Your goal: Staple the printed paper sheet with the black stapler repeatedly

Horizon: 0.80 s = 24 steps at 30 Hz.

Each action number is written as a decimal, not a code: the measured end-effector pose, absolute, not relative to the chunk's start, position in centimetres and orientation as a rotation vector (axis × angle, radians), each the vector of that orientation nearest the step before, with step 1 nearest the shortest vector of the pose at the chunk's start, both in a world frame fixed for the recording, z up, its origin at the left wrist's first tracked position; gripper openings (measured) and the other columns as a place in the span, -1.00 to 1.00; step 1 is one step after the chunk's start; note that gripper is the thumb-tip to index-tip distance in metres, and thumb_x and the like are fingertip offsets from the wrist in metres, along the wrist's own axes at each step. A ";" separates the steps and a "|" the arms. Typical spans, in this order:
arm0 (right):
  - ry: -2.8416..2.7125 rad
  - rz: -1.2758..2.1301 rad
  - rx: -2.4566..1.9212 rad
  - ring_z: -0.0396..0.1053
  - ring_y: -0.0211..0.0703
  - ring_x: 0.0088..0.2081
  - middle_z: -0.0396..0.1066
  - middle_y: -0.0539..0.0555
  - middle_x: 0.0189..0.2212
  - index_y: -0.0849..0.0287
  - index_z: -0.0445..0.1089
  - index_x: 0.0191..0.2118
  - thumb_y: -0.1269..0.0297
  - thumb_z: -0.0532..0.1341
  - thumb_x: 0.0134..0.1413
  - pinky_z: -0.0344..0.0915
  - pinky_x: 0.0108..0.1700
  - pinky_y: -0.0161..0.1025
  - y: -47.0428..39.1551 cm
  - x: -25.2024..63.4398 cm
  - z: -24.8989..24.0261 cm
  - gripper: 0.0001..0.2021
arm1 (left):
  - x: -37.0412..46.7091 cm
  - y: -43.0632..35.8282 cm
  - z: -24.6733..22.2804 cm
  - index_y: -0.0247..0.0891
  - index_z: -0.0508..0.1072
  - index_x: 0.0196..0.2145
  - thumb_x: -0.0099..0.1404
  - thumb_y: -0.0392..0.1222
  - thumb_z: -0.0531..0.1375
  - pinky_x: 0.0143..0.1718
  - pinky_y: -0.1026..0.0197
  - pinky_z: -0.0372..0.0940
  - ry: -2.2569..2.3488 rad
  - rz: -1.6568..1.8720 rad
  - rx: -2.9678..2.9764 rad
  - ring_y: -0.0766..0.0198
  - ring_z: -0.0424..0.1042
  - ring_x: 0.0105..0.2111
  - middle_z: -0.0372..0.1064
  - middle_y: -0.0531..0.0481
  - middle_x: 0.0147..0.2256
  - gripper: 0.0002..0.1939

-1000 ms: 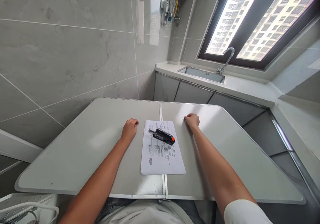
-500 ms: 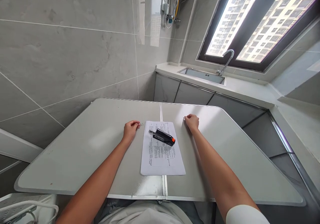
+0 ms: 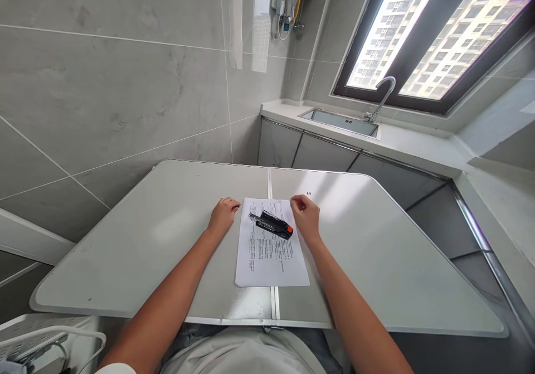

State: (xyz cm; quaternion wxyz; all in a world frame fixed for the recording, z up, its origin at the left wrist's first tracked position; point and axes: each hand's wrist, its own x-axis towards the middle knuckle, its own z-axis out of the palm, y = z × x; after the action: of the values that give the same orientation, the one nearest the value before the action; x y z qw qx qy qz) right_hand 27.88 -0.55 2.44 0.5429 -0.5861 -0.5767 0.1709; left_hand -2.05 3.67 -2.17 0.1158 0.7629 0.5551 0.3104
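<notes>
A printed sheet of paper (image 3: pixel 271 268) lies on the pale table (image 3: pixel 137 251), across its centre seam. On the paper's upper half rests a black stapler (image 3: pixel 272 225) with an orange-red patch at its right end. My left hand (image 3: pixel 223 215) is beside the paper's upper left edge, its fingers pressed together; whatever they hold, if anything, is too small to make out. At the upper right edge of the paper is my right hand (image 3: pixel 305 215), fingers pinched, their contents also unclear. Tiny dark red specks (image 3: pixel 309 193) show just beyond my right hand.
Beyond the table a counter (image 3: pixel 418 145) holds a sink (image 3: pixel 340 123) with a curved faucet (image 3: pixel 382 98), below a window. A tiled wall stands at the left. A white basket (image 3: pixel 45 329) is at the lower left, beside the table's near edge.
My right hand has moved left to the paper's edge, and the red specks now show beyond it. My left hand has shifted slightly right, closer to the paper. The stapler stays on the paper.
</notes>
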 end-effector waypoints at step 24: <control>-1.956 0.393 -1.074 0.40 -0.06 -0.18 0.45 0.08 -0.26 0.01 0.44 0.10 0.19 0.21 0.36 0.38 -0.12 -0.11 -2.7 26.1 1.3 -0.75 | 0.7 1.6 -0.1 -0.16 0.65 -0.16 0.27 0.07 0.38 -0.17 0.15 0.29 0.997 1.235 1.636 0.20 0.41 -0.25 0.53 -0.06 -0.21 -0.70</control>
State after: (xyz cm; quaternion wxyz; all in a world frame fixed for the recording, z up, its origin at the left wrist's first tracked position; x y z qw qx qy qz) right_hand 26.08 -2.68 1.32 0.4239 -0.4293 -0.7818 0.1572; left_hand 0.73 1.61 -0.13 0.4177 0.6520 0.3975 0.4923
